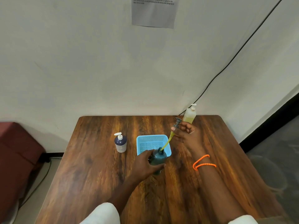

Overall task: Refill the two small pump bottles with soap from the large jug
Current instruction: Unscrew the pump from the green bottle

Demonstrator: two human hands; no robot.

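Note:
A dark teal pump bottle (158,159) stands on the wooden table (90,167), gripped around its body by my left hand (145,165). My right hand (187,135) holds the bottle's pump head (177,123) lifted up and to the right. Its yellow-coated dip tube (167,141) slants down, with the tip still in the bottle's open neck. A second small bottle (120,143), dark blue and white with a white pump, stands to the left. A larger bottle of yellowish soap (189,115) with a white pump stands at the back right.
A light blue plastic basket (152,141) sits just behind the teal bottle. A black cable (226,67) runs down the wall behind the table. A dark red seat (16,152) stands left of the table. A paper sheet (154,12) hangs on the wall.

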